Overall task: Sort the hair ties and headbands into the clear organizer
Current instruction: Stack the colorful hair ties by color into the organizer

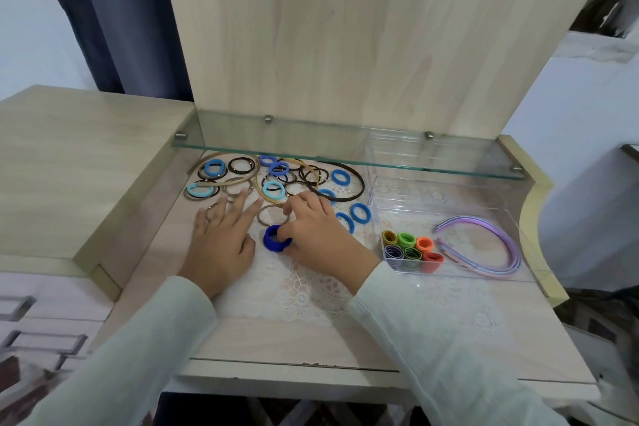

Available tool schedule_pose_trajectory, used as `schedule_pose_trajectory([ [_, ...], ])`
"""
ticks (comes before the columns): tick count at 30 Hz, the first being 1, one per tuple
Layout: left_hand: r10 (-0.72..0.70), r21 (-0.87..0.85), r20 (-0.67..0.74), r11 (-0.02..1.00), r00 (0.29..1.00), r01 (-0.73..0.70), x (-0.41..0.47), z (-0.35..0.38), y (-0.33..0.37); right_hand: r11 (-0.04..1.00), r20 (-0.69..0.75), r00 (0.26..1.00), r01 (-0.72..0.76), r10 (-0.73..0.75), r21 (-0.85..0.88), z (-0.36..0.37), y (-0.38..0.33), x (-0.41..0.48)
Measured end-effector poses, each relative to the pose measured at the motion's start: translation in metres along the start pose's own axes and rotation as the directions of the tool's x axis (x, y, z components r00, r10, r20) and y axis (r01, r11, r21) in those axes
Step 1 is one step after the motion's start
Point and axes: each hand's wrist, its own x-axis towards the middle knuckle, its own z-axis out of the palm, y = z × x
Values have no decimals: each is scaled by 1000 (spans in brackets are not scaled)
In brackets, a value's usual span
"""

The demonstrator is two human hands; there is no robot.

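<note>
Pale wooden desk (242, 339), lace mat (304, 297) at its middle: I sort at close quarters beneath a glass shelf (345, 152). My right hand (318, 232) curls its fingers round a small stack of dark blue hair ties (273, 238), pinching them together on the mat, apparently so they go across as one bundle. My left hand (221, 239) lies flat beside it, fingers straight and spread, holding nothing; it looks placed to steady the thin brown rings under it. Behind both hands sprawls the unsorted pile (276, 180) of blue, black and brown ties and large hoops. To my right stands the clear organizer (460, 194), its small front compartment packed with coloured ties (413, 247) standing on edge, the purple headbands (501, 245) lying in the wider bay. By my reckoning, most of the job remains.
</note>
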Motion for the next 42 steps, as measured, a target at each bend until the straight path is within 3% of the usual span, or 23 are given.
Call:
schedule_pose_trajectory([
  [6, 81, -75, 58, 994, 995, -77, -7, -3, 21, 997, -51, 996, 69, -68, 17, -3, 7, -4],
  [14, 166, -369, 118, 923, 979, -112, -14, -8, 45, 996, -7, 996, 86, -87, -25, -15, 24, -12],
  [35, 248, -513, 5, 832, 969, -211, 4, -30, 145, 922, -178, 959, 144, -219, -359, -64, 118, -62],
  [42, 305, -492, 6, 830, 952, -263, 22, -5, 163, 898, -148, 966, 133, -212, -420, -56, 147, -79],
])
